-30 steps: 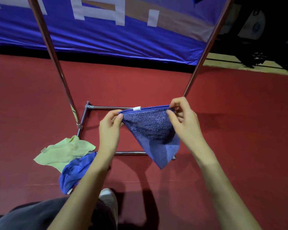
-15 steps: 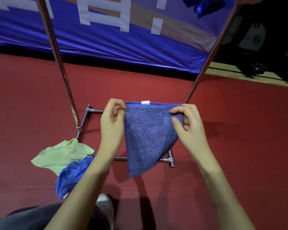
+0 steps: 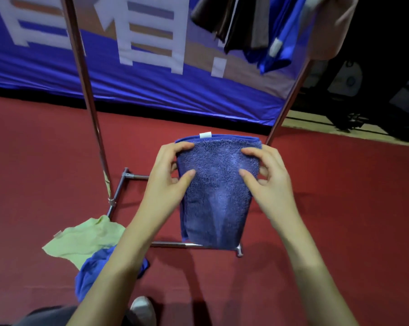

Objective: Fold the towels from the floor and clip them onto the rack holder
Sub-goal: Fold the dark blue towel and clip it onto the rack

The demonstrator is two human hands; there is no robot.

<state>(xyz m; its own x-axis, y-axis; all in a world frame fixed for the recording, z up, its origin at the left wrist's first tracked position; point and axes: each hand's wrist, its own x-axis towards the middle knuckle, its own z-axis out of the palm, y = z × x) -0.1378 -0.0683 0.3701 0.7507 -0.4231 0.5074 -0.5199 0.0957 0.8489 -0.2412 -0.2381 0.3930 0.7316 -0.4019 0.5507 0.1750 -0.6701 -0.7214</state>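
Fingers (image 3: 184, 147) of both hands (left (image 3: 168, 175), right (image 3: 267, 182)) curl round the folded blue towel (image 3: 216, 196) — pinching its upper side edges.

Indoor hall or event space, red carpet floor (image 3: 340, 208), blue printed banner (image 3: 151, 85), metal clothes rack (image 3: 86, 90)

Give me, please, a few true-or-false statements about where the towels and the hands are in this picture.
1. Both hands hold the purple-blue towel. True: left hand and right hand grip its sides.
2. That towel lies flat on the floor. False: it is held up in the air.
3. A light green towel lies on the red floor. True.
4. No towels hang at the rack's top. False: hanging towels show there.
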